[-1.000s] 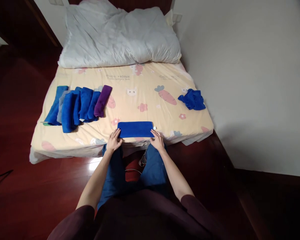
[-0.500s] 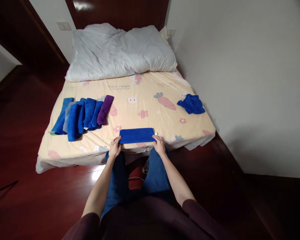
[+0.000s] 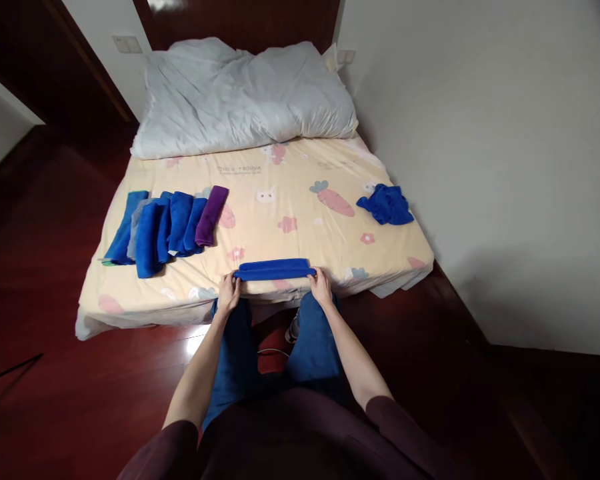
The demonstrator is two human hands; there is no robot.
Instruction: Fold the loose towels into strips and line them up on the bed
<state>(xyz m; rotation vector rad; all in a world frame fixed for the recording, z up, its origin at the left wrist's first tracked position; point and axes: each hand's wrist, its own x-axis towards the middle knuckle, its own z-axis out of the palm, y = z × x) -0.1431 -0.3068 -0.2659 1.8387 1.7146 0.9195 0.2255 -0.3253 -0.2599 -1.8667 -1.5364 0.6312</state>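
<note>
A blue towel (image 3: 274, 269) lies at the near edge of the bed, its front edge lifted and folded over into a narrow strip. My left hand (image 3: 229, 291) pinches the left end of that fold. At the right end, my right hand (image 3: 321, 287) grips the other corner between thumb and fingers. Farther left on the sheet is a row of several folded or rolled towels, mostly blue (image 3: 181, 220), with a purple towel (image 3: 212, 216) at its right end. A crumpled blue towel (image 3: 387, 205) rests near the bed's right side.
The bed carries a yellow patterned sheet (image 3: 290, 193). A white quilt (image 3: 245, 100) is bunched against the dark headboard (image 3: 240, 20). A pale wall (image 3: 505, 167) stands close on the right. Dark red floor (image 3: 35, 287) shows at the left, with a thin dark rod (image 3: 13, 369) over it.
Both hands have raised the towel's near edge and folded it away from me, so the flat towel is now a narrower strip. The other towels stay in place.
</note>
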